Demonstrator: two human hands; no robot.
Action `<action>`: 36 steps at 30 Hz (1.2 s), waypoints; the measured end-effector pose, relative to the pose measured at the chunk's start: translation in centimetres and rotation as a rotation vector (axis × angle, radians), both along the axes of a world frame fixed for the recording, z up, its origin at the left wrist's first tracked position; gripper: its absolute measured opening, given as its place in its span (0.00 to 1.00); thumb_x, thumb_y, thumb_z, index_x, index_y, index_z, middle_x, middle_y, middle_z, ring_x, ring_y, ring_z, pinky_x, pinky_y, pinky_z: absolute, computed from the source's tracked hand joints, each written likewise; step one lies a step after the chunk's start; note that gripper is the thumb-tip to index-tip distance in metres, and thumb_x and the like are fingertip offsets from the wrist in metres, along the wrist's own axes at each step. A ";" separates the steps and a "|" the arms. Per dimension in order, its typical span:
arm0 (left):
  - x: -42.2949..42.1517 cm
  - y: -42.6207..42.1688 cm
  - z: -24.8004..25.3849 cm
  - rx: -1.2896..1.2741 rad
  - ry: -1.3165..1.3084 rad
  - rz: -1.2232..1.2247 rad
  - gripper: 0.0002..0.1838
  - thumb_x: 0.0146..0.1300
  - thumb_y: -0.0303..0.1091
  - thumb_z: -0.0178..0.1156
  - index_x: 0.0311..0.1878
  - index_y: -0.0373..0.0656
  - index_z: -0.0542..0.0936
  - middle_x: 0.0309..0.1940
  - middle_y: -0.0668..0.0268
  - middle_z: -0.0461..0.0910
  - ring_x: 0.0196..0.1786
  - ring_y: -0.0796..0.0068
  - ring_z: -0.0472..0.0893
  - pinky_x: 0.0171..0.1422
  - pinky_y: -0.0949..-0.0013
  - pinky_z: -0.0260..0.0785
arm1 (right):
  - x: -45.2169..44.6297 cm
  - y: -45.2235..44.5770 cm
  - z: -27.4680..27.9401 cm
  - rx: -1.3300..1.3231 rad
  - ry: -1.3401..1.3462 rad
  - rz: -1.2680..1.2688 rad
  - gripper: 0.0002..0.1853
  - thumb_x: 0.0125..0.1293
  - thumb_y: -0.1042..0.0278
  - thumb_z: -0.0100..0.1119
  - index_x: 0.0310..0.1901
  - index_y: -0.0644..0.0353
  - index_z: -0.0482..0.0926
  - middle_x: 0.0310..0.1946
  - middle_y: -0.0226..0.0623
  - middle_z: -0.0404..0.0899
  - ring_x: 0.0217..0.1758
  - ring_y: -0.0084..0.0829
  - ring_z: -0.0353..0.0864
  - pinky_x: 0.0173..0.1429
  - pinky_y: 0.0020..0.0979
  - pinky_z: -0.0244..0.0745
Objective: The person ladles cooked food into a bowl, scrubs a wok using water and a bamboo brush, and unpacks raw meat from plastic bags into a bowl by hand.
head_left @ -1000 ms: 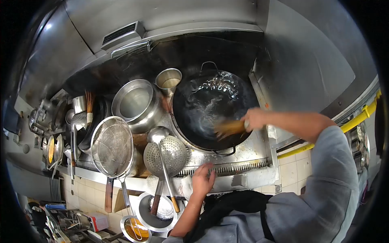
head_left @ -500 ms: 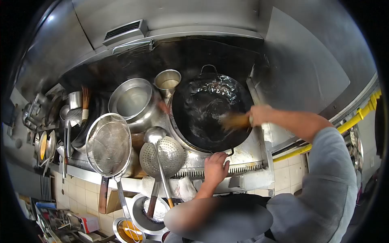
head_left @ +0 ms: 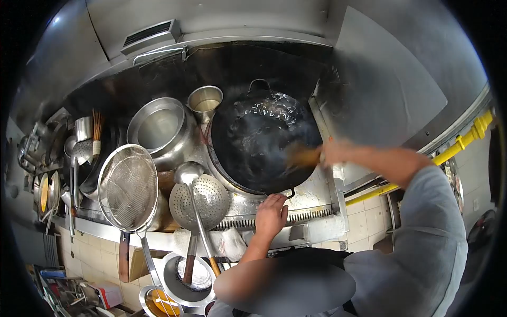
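Note:
A large dark wok [head_left: 253,158] sits on the range, with wet, glinting liquid inside. My left hand [head_left: 271,215] is closed at its near rim, fingers over the near loop handle, part of which shows beside them. My right hand [head_left: 334,153] grips a bamboo wok brush [head_left: 302,157] from the right side. The brush's bristle end is inside the wok, smeared by motion.
Left of the wok stand a metal pot [head_left: 182,140] and a small metal cup [head_left: 205,100] holding liquid. A mesh strainer [head_left: 128,185], a perforated skimmer [head_left: 208,203] and a ladle [head_left: 188,173] lie nearer. A yellow pipe [head_left: 462,143] runs along the right.
The whole view has shifted a little, so the scene sits farther left. My right hand still works the blurred brush inside the wok, and my left hand stays at the near handle.

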State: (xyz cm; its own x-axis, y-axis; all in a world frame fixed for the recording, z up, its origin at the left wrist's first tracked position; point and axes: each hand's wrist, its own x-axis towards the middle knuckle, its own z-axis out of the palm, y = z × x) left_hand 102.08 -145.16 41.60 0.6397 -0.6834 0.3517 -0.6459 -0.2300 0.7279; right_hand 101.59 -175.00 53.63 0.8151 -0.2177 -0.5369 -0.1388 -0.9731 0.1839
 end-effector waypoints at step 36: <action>0.0 7.0 -0.2 -0.776 1.912 0.369 0.24 0.57 0.45 0.51 0.54 0.42 0.75 0.45 0.51 0.80 0.45 0.50 0.81 0.56 0.41 0.72 | 13.3 6.0 -9.4 0.490 -0.586 -0.253 0.21 0.46 0.61 0.64 0.46 0.56 0.84 0.43 0.51 0.83 0.44 0.49 0.84 0.50 0.43 0.80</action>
State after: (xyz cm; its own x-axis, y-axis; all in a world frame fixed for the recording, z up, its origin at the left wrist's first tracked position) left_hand 102.05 -138.13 41.37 0.5043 -0.5406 -0.6734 0.8459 0.4659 0.2594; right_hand 114.89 -169.00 44.19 0.9514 -0.2838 -0.1198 -0.3075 -0.8505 -0.4268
